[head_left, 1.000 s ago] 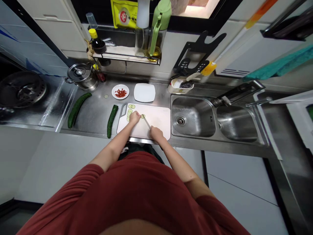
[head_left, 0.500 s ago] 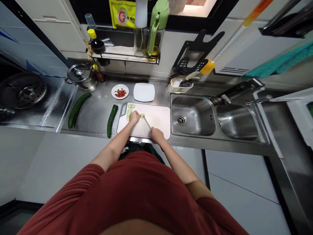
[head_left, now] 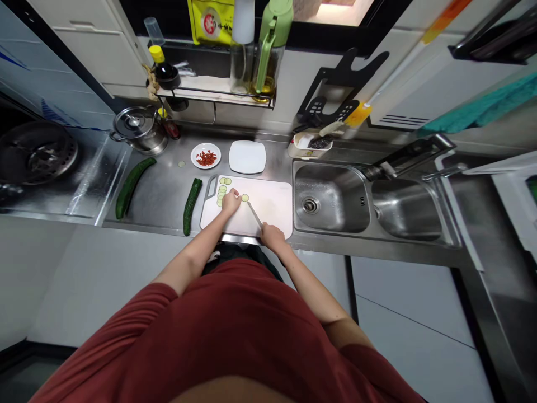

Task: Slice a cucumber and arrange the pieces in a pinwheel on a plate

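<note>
"How are the hands set?"

"Right hand [head_left: 273, 236] wraps the knife [head_left: 254, 214], blade angled toward eleven. Left hand [head_left: 231, 202] bunches its fingers by a cucumber slice [head_left: 245, 197]; I can't tell if they grip anything."

"Why so?"

"Probably to steady that slice near the tip. Other slices [head_left: 221, 193], at the cutting board's [head_left: 272, 201] ten o'clock, seem set clear of the blade."

"And around the board?"

"Steel table [head_left: 159, 207]: whole cucumbers [head_left: 192, 207] at nine, square plate [head_left: 247, 157] at twelve, sink [head_left: 331, 190] at three."
</note>
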Demonstrator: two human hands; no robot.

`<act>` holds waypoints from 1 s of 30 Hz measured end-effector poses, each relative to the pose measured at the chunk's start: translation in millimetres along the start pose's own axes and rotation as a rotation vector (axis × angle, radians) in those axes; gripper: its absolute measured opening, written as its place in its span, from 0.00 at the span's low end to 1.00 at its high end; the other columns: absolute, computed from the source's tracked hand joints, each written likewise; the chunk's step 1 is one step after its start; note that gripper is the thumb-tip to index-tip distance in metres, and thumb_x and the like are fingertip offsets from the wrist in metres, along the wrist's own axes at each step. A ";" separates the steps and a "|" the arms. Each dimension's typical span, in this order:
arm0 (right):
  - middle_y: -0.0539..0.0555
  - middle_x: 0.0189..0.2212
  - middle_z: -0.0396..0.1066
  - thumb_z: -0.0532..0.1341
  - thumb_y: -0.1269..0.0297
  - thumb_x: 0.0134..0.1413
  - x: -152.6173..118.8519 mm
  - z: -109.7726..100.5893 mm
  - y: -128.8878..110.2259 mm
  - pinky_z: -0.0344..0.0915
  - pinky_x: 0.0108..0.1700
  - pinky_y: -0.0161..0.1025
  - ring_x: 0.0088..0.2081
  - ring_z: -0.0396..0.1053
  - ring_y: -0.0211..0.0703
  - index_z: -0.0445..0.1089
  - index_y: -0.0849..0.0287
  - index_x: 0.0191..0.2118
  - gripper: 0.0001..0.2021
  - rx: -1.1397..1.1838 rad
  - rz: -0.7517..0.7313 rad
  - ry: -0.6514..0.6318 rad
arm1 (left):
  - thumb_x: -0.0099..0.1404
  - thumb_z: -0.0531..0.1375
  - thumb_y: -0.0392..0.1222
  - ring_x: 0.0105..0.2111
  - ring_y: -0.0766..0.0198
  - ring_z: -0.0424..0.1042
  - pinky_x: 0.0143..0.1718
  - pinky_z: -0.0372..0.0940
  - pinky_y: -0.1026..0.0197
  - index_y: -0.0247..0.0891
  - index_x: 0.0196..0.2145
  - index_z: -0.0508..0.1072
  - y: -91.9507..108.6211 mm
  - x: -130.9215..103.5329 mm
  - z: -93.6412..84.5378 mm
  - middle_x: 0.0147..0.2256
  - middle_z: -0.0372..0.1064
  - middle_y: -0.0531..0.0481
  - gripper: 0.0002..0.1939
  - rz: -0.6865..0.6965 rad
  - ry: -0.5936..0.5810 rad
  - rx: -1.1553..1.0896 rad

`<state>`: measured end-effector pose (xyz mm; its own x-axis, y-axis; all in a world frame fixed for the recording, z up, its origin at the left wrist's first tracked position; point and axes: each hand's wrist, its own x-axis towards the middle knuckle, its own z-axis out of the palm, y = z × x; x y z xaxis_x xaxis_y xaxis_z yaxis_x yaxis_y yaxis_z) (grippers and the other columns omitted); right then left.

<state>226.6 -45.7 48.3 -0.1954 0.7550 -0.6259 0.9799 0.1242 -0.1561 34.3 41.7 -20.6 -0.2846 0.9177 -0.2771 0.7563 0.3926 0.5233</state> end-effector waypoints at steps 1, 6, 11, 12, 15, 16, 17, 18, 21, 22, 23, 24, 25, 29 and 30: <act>0.65 0.44 0.72 0.48 0.68 0.62 0.6 -0.1 -0.5 0.65 0.43 0.43 0.47 0.71 0.53 0.64 0.62 0.51 0.15 0.000 0.001 0.000 | 0.63 0.57 0.41 0.42 0.60 0.72 0.42 0.61 0.62 0.42 0.41 0.69 -0.2 0.0 0.0 0.39 0.74 0.49 0.09 -0.001 -0.006 -0.001; 0.65 0.44 0.72 0.48 0.68 0.63 6.6 -1.4 -3.0 0.65 0.43 0.43 0.46 0.71 0.53 0.64 0.62 0.50 0.15 0.002 -0.011 0.018 | 0.62 0.57 0.42 0.40 0.59 0.72 0.41 0.61 0.62 0.43 0.41 0.69 -1.0 1.5 0.0 0.38 0.74 0.49 0.09 -0.006 -0.012 -0.008; 0.65 0.44 0.72 0.47 0.68 0.63 12.3 -6.3 -6.5 0.65 0.43 0.43 0.46 0.72 0.53 0.65 0.63 0.50 0.15 -0.003 -0.027 0.033 | 0.62 0.58 0.42 0.41 0.59 0.72 0.41 0.61 0.62 0.44 0.40 0.69 -0.2 3.4 0.4 0.38 0.74 0.50 0.08 -0.015 -0.026 0.006; 0.65 0.44 0.72 0.47 0.69 0.63 13.3 -7.6 -7.4 0.65 0.43 0.44 0.46 0.72 0.53 0.65 0.63 0.50 0.15 -0.002 -0.029 0.035 | 0.62 0.58 0.42 0.41 0.59 0.72 0.42 0.61 0.62 0.44 0.39 0.69 0.3 3.6 0.3 0.38 0.74 0.49 0.07 -0.020 -0.030 0.010; 0.65 0.44 0.72 0.47 0.69 0.63 17.0 -11.7 -10.9 0.65 0.44 0.43 0.46 0.71 0.52 0.65 0.63 0.50 0.15 0.004 -0.031 0.038 | 0.62 0.58 0.42 0.42 0.59 0.71 0.43 0.61 0.61 0.44 0.39 0.70 2.3 3.3 -1.2 0.40 0.74 0.49 0.07 -0.030 -0.036 0.020; 0.65 0.44 0.72 0.46 0.70 0.63 18.3 -13.0 -12.2 0.65 0.44 0.43 0.46 0.71 0.52 0.65 0.63 0.50 0.15 0.007 -0.029 0.038 | 0.62 0.58 0.42 0.43 0.59 0.71 0.43 0.61 0.62 0.44 0.39 0.70 3.0 2.9 -1.9 0.40 0.74 0.49 0.07 -0.033 -0.037 0.021; 0.65 0.45 0.72 0.46 0.70 0.63 19.5 -14.4 -13.4 0.65 0.44 0.43 0.46 0.71 0.51 0.65 0.63 0.50 0.15 0.012 -0.027 0.037 | 0.62 0.58 0.42 0.43 0.59 0.71 0.43 0.61 0.62 0.43 0.39 0.70 3.8 2.4 -2.8 0.40 0.74 0.49 0.07 -0.035 -0.037 0.020; 0.65 0.45 0.72 0.46 0.70 0.63 20.5 -15.8 -14.5 0.65 0.45 0.42 0.47 0.71 0.51 0.65 0.63 0.50 0.16 0.016 -0.026 0.036 | 0.62 0.58 0.42 0.43 0.58 0.71 0.43 0.61 0.62 0.43 0.39 0.70 4.6 1.9 -3.6 0.40 0.74 0.49 0.07 -0.038 -0.039 0.020; 0.64 0.46 0.72 0.46 0.71 0.63 22.2 -19.2 -17.2 0.64 0.45 0.41 0.48 0.71 0.50 0.65 0.63 0.51 0.16 0.028 -0.027 0.030 | 0.62 0.58 0.42 0.44 0.58 0.71 0.43 0.61 0.62 0.43 0.40 0.70 6.8 0.6 -5.6 0.41 0.74 0.48 0.07 -0.051 -0.042 0.027; 0.64 0.46 0.72 0.46 0.70 0.63 22.3 -19.9 -17.8 0.64 0.45 0.41 0.48 0.71 0.50 0.65 0.63 0.51 0.16 0.029 -0.025 0.027 | 0.62 0.58 0.42 0.44 0.58 0.71 0.43 0.61 0.62 0.43 0.40 0.70 7.3 0.4 -5.9 0.41 0.74 0.48 0.07 -0.056 -0.044 0.030; 0.64 0.47 0.72 0.47 0.70 0.63 22.4 -20.3 -18.2 0.64 0.45 0.41 0.48 0.71 0.50 0.65 0.63 0.51 0.16 0.029 -0.021 0.022 | 0.62 0.58 0.42 0.44 0.59 0.71 0.43 0.61 0.62 0.43 0.40 0.70 7.6 0.3 -6.0 0.41 0.74 0.48 0.07 -0.059 -0.046 0.032; 0.64 0.46 0.72 0.47 0.70 0.63 22.4 -20.3 -18.6 0.64 0.45 0.41 0.48 0.71 0.50 0.65 0.63 0.51 0.16 0.028 -0.018 0.019 | 0.62 0.58 0.42 0.44 0.59 0.71 0.43 0.61 0.62 0.43 0.40 0.70 7.7 0.3 -5.8 0.41 0.74 0.48 0.07 -0.061 -0.047 0.033; 0.64 0.46 0.72 0.47 0.70 0.63 22.3 -19.9 -18.8 0.64 0.45 0.41 0.47 0.71 0.50 0.65 0.63 0.51 0.16 0.028 -0.016 0.019 | 0.62 0.58 0.42 0.44 0.59 0.71 0.43 0.61 0.62 0.43 0.40 0.70 7.5 0.5 -5.3 0.41 0.74 0.48 0.07 -0.062 -0.044 0.035; 0.65 0.46 0.72 0.46 0.70 0.63 22.3 -15.8 -17.8 0.64 0.45 0.42 0.47 0.71 0.50 0.65 0.63 0.51 0.16 0.030 -0.015 0.042 | 0.63 0.57 0.42 0.44 0.58 0.71 0.43 0.61 0.61 0.43 0.40 0.70 5.3 1.5 -2.4 0.41 0.74 0.48 0.07 -0.039 -0.030 0.043; 0.65 0.45 0.72 0.46 0.71 0.63 22.1 -14.7 -17.3 0.64 0.45 0.42 0.47 0.71 0.50 0.65 0.63 0.51 0.16 0.032 -0.017 0.047 | 0.63 0.57 0.42 0.44 0.58 0.71 0.43 0.61 0.61 0.43 0.40 0.70 4.8 1.7 -1.7 0.41 0.74 0.48 0.08 -0.035 -0.029 0.044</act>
<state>206.0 -21.7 48.4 -0.2094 0.7826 -0.5863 0.9745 0.1174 -0.1913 36.4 45.2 -17.2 -0.2943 0.9011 -0.3185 0.7718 0.4206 0.4768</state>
